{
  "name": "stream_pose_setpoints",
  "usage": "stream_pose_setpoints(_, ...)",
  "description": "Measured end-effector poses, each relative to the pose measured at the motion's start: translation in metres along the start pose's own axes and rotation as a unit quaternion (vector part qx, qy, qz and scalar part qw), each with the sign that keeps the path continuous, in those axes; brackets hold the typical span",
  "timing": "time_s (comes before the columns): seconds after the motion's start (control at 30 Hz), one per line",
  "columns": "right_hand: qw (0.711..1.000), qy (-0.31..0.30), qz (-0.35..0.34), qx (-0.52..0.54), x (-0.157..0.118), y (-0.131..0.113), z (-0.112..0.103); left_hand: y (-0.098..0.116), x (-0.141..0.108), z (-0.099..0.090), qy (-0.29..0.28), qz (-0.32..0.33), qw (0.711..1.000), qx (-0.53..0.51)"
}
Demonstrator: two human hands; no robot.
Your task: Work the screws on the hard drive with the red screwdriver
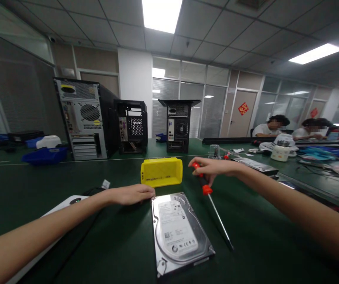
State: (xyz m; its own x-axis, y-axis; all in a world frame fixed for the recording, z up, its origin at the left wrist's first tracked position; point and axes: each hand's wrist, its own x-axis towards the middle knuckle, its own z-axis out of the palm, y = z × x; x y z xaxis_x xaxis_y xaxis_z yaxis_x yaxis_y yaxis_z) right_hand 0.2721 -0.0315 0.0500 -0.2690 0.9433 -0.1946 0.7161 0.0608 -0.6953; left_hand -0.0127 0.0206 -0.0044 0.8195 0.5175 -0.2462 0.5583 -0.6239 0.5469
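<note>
A silver hard drive (175,228) lies label side up on the green table in front of me. At its far left corner, the fingertips of my left hand (136,194) are pressed together. Whatever is between them, if anything, is hidden. My right hand (209,167) grips the red and black handle of a screwdriver (215,207). The screwdriver's long shaft slants down to the right, its tip beside the drive and apart from it. Just beyond the drive stands a yellow plastic bin (161,172), its opening facing me.
Computer cases (83,118) stand along the back, with a blue bin (44,155) at left. A white device (69,202) lies under my left forearm. Another hard drive (255,166) and a jar (281,151) are at right. People (271,128) sit farther off.
</note>
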Motion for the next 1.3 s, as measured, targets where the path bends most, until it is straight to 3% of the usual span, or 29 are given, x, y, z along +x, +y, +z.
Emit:
stream_pose_setpoints(0.13, 0.979, 0.127, -0.132, 0.085, -0.022, -0.017, -0.025, -0.005, 0.002, 0.0, -0.005, 0.002, 1.0, 0.001)
stream_pose_setpoints(0.23, 0.951, 0.225, -0.2, 0.072, -0.03, -0.028, -0.024, -0.008, 0.002, 0.0, -0.004, 0.004, 1.0, -0.002)
stream_pose_setpoints(0.3, 0.937, 0.258, -0.23, 0.047, -0.03, -0.031, -0.016, -0.006, 0.001, 0.0, 0.004, -0.005, 1.0, -0.009)
stream_pose_setpoints(0.47, 0.926, 0.271, -0.262, 0.028, -0.023, -0.033, -0.001, 0.003, -0.003, 0.0, 0.012, -0.027, 0.999, -0.017)
stream_pose_setpoints(0.8, 0.909, 0.302, -0.287, -0.005, -0.03, -0.035, -0.008, 0.001, -0.002, 0.0, 0.007, -0.005, 1.0, 0.004)
stream_pose_setpoints(1.3, 0.908, 0.281, -0.309, -0.024, -0.03, -0.037, 0.0, 0.005, -0.005, -0.001, 0.007, -0.021, 1.0, 0.014)
